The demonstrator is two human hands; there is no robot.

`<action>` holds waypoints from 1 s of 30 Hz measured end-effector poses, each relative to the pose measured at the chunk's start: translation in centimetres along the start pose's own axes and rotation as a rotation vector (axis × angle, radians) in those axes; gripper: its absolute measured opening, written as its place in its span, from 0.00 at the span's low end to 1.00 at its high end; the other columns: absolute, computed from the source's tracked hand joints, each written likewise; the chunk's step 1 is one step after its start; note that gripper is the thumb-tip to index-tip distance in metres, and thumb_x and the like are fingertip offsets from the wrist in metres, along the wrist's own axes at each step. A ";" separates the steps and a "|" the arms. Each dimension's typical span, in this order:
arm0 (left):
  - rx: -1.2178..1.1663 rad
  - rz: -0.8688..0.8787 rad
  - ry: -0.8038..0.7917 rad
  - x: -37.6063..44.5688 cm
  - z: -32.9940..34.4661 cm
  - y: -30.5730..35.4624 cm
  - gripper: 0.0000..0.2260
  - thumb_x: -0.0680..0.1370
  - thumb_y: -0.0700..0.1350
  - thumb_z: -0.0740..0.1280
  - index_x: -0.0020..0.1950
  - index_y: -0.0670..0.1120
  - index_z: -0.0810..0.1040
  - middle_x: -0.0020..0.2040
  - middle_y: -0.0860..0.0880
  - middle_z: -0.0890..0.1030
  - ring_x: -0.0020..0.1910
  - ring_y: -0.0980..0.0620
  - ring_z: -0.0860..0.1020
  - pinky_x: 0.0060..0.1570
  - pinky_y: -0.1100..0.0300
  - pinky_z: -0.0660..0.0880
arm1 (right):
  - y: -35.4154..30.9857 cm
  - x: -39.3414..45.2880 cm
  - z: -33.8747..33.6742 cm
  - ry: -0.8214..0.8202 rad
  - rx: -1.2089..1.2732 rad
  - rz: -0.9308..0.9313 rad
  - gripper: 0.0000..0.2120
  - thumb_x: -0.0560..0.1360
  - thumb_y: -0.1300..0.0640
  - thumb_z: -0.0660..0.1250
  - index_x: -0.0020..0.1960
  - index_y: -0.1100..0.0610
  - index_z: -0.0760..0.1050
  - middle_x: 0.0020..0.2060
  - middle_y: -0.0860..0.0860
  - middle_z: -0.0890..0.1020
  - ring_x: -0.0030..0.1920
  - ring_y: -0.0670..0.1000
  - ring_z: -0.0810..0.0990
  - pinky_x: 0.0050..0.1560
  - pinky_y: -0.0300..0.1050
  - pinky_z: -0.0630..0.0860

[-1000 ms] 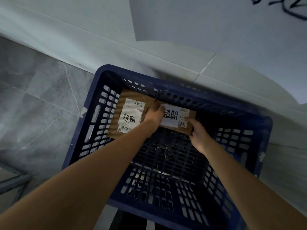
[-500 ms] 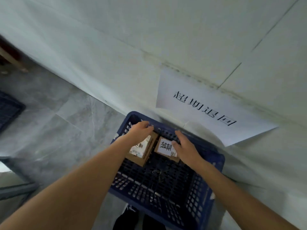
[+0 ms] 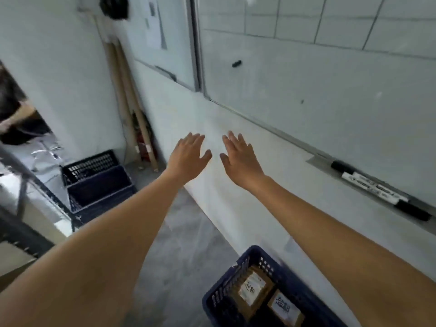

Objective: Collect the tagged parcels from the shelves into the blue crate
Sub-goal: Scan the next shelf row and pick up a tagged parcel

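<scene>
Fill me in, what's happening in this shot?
A person is collecting tagged parcels into a blue crate on the floor by the wall. Two parcels lie in it side by side. Both hands, left and right, are raised in front of the wall, fingers spread, holding nothing.

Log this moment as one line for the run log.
left hand open | right hand open | two tagged parcels in blue crate

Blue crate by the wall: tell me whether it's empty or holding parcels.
Holding parcels. Two brown parcels with white tags lie side by side inside the crate; both hands are raised, open and empty.
</scene>
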State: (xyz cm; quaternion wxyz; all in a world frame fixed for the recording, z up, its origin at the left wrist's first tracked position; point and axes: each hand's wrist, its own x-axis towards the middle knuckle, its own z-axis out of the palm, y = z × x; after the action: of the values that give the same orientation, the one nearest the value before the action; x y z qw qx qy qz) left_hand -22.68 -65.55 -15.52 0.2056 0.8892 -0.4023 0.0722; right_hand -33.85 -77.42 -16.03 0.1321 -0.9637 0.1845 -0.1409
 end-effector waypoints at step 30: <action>1.019 -0.915 0.615 -42.7 -51.0 -35.2 0.31 0.79 0.58 0.46 0.78 0.43 0.57 0.78 0.44 0.57 0.78 0.44 0.50 0.76 0.45 0.49 | -71.6 4.6 -1.8 0.368 0.080 -1.129 0.30 0.83 0.45 0.48 0.80 0.58 0.46 0.80 0.53 0.46 0.79 0.56 0.42 0.76 0.58 0.42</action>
State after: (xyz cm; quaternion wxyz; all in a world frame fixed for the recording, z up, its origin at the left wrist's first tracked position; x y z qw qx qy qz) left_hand -22.95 6.19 7.24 -0.1191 0.8924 0.1665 0.4022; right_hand -7.57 -15.33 8.65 0.0388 -0.8668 -0.3419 -0.3610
